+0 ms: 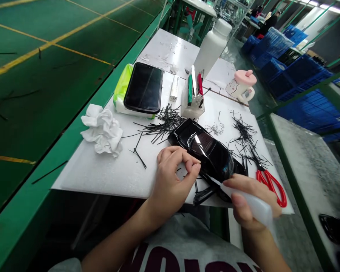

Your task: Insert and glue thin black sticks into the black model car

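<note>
A glossy black model car body (212, 151) lies at a slant near the table's front edge. My right hand (252, 200) is wrapped round a translucent squeeze bottle (253, 204), whose thin nozzle points at the car's near side. My left hand (177, 173) is closed, thumb and forefinger pinched together beside the car; what is between them, if anything, is too small to make out. More black parts (205, 194) lie between my hands, partly hidden. Red-handled scissors (269, 183) rest to the right of the car.
Thin black strips (170, 122) lie heaped behind the car, with another pile (243, 130) at right. Around them are crumpled tissue (103, 130), a phone (144, 87) on a green-white pack, a pen holder (192, 104), a white bottle (212, 47) and a pink-lidded mug (240, 86).
</note>
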`<state>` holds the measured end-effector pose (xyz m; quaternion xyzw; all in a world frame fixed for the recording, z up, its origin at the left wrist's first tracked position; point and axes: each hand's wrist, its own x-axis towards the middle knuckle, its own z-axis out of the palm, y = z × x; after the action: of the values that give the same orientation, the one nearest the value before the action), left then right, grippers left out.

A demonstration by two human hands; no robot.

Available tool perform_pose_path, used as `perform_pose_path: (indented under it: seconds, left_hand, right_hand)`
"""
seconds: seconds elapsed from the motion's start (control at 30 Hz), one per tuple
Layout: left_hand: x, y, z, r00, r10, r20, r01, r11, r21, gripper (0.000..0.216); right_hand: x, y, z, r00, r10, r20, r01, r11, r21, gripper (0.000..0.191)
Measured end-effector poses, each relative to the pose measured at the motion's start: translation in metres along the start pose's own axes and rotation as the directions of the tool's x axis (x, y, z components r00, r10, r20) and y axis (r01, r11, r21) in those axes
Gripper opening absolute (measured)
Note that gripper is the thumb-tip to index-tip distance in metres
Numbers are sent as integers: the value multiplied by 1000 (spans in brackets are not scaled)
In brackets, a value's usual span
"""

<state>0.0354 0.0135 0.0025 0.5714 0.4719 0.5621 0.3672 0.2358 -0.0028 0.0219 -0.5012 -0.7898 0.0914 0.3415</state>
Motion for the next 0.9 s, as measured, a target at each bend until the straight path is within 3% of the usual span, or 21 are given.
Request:
perform_pose_path:
  seconds: [0.2, 0.9]
  left_hand:
    - [-1, -2, -3, 999, 26, 40, -25, 999, -40, 32]
    - [0, -2, -3, 998, 32, 48, -30, 999, -41, 33]
  right_hand:
    - [11, -17, 7, 977, -212, 5, 213, 977, -19, 11]
    - [13, -19, 10, 967, -255, 19, 256, 966, -42, 12]
